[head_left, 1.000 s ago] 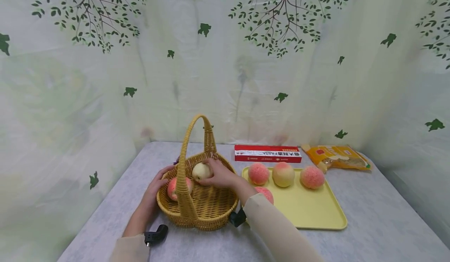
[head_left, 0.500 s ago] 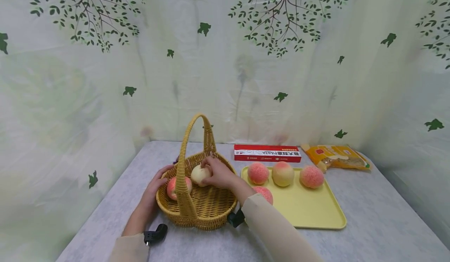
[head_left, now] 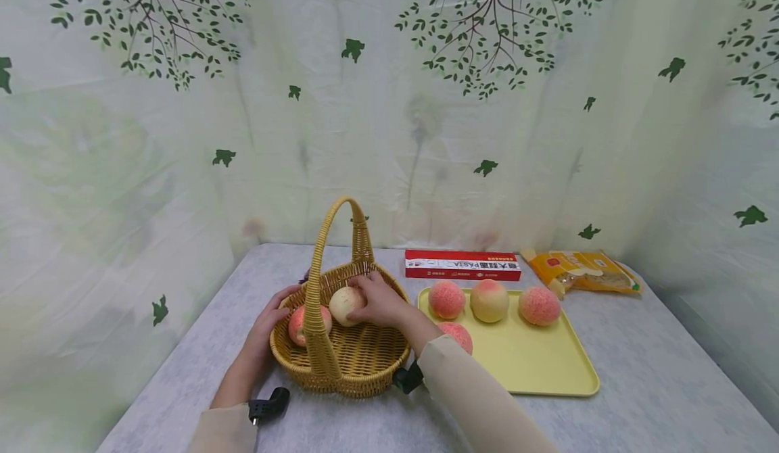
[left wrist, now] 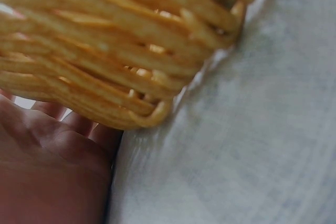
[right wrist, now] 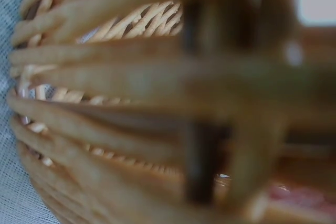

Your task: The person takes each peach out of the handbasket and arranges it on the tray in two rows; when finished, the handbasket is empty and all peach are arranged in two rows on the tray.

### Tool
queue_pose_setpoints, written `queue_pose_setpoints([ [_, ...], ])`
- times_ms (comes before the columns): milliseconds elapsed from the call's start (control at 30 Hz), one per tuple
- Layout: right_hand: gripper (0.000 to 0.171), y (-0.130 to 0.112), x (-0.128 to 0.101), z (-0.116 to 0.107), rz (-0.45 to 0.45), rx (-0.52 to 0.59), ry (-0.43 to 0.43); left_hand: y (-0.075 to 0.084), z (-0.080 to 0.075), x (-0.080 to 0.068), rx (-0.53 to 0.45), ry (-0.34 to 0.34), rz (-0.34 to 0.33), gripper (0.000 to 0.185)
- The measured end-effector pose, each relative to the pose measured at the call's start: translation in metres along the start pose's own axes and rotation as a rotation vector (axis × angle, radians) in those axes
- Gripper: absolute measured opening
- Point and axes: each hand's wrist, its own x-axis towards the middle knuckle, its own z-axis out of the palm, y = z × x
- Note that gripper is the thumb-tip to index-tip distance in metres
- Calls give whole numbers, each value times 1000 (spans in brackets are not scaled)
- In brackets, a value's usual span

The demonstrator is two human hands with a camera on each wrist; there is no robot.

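My right hand [head_left: 380, 299] is inside the wicker basket [head_left: 371, 380], pinching a pale cream peach [head_left: 345, 306] between thumb and fingers. Beside it in the basket lies a pink-and-cream peach [head_left: 298, 326], partly covered by the tall handle. My left hand [head_left: 266, 323] rests against the basket's left side with its fingers extended along the rim. In the left wrist view, the palm [left wrist: 52, 161] is close to the woven wall [left wrist: 105, 51], which hides the fingertips. The right wrist view shows only blurred basket weave [right wrist: 105, 77] close up; the hand is out of sight there.
Right of the basket, a yellow tray [head_left: 535, 365] holds several peaches, among them a pink one [head_left: 539, 306] and a cream-pink one [head_left: 489, 301]. Behind it lie a red pasta box [head_left: 462, 265] and an orange food bag [head_left: 584, 272]. A patterned curtain [head_left: 377, 135] hangs behind the table.
The pale peach has shifted slightly left and turned in my right hand, now showing a faint pink tint. My left hand and the basket have stayed almost in place.
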Motion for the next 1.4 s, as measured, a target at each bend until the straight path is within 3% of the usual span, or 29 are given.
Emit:
queue_pose_setpoints([
  [333, 70, -2, -2, 0, 5, 71, -59, 2, 2, -2, -4, -8, -15, 48],
  [633, 82, -2, -3, 2, -25, 27, -54, 1, 3, -2, 17, 5, -11, 48],
  [833, 73, -6, -6, -1, -11, -32, -25, 0, 2, -3, 25, 5, -7, 48],
  [1033, 70, -7, -10, -6, -35, -13, 21, 1, 3, -2, 11, 7, -3, 48],
  [1400, 70, -5, -26, -22, -40, 129, 95, 1, 5, -4, -4, -3, 6, 47],
])
